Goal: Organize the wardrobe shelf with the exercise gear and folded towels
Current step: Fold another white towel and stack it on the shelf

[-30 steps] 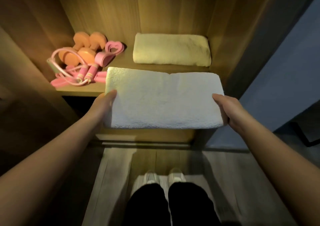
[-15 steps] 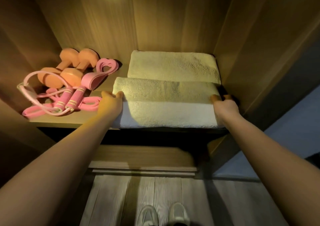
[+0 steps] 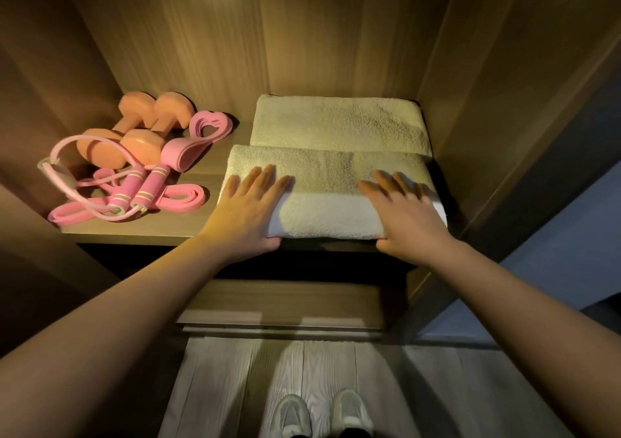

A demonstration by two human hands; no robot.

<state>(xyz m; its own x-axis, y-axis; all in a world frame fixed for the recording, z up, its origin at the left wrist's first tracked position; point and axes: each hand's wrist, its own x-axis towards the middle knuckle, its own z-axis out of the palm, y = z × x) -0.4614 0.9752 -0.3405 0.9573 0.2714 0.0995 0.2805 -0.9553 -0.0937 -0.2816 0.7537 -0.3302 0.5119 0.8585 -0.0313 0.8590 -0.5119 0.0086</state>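
Observation:
A folded white towel (image 3: pixel 331 199) lies at the front right of the wooden wardrobe shelf (image 3: pixel 134 229). My left hand (image 3: pixel 250 205) rests flat on its left end, fingers straight. Flat on its right end lies my right hand (image 3: pixel 408 212), fingers spread. A second folded towel (image 3: pixel 339 123) sits behind it against the back wall. On the shelf's left are two orange dumbbells (image 3: pixel 134 131), a pink skipping rope (image 3: pixel 134 194) and pink resistance bands (image 3: pixel 201 138).
Wooden side walls close in the shelf on the left and right (image 3: pixel 477 101). A lower drawer front (image 3: pixel 282 306) sits under the shelf. Below are a grey plank floor and my white shoes (image 3: pixel 322 414).
The front towel went from held in the air onto the shelf. My hands left its ends and now lie flat on top of it.

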